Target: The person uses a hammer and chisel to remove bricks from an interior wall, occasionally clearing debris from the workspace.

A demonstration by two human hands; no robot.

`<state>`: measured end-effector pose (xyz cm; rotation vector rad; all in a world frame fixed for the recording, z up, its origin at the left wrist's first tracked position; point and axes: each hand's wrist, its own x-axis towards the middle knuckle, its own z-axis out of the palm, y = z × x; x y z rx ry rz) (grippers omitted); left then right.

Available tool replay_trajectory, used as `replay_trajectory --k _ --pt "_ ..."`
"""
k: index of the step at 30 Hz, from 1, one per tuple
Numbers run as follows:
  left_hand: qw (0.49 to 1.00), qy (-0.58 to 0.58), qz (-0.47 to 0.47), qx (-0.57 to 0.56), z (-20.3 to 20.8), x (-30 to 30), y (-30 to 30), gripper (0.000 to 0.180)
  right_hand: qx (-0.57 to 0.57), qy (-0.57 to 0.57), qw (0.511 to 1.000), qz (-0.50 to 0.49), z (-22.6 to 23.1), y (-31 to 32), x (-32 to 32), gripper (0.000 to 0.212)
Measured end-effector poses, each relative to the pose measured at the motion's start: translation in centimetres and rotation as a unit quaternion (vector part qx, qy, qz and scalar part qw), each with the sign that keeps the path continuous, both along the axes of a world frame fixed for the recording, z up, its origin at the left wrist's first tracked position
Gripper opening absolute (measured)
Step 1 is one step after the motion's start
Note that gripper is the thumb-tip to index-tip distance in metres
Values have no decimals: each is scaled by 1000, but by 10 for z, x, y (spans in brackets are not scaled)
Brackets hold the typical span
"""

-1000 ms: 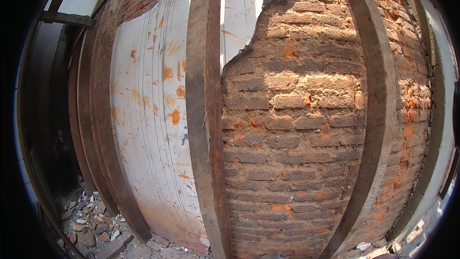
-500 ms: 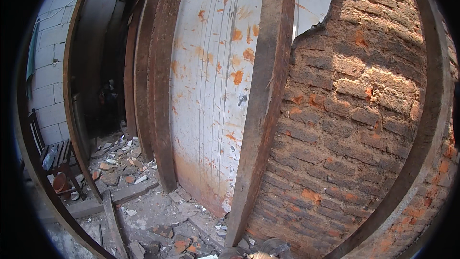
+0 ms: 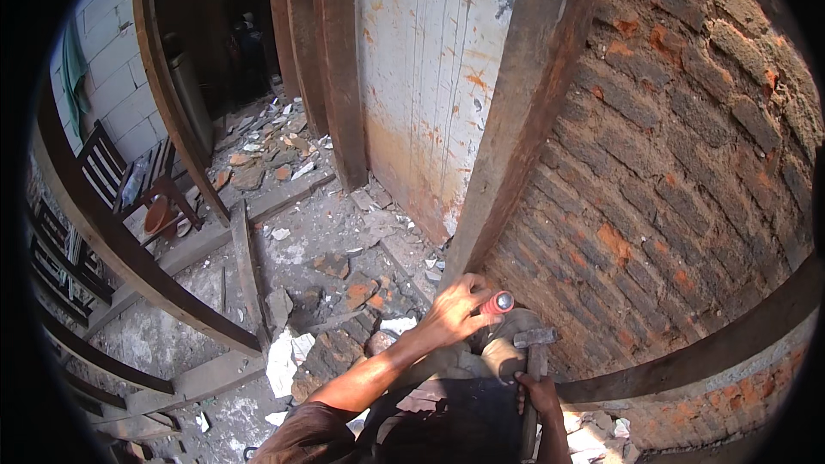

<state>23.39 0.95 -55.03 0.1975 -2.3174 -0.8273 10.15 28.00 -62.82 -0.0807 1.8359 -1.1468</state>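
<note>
My left hand (image 3: 455, 311) is closed around a red-handled chisel (image 3: 497, 302), whose round metal striking end faces up. Its blade is hidden below. Lower and to the right, my right hand (image 3: 540, 397) grips the wooden handle of a hammer (image 3: 534, 338), with the metal head uppermost. Both hands are close to my bent legs, beside the foot of a wooden post (image 3: 516, 120) and the exposed brick wall (image 3: 636, 215). The hammer head is apart from the chisel.
Broken plaster and brick rubble (image 3: 344, 292) covers the floor ahead and to the left. Wooden frame posts (image 3: 155, 60) and floor beams (image 3: 206, 378) cross the left side. A dark slatted bench (image 3: 155, 176) stands behind, with an orange pot (image 3: 158, 215) near it.
The view has tipped downward, and the wall and posts now sit higher. Both my arms have come into sight, with the chisel and the hammer in my hands.
</note>
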Motion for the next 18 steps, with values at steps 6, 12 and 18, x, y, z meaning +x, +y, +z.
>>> replay_trajectory --k 6,12,18 --pt "987 42 -115 104 127 -11 -9 41 -46 -7 999 3 -4 6 -3 36" --pt "936 285 -200 60 262 -25 -23 46 -86 -23 996 5 -1 3 -4 36" --pt "911 304 -233 -155 368 -67 -7 37 -90 -72 993 -26 -5 10 -8 36"
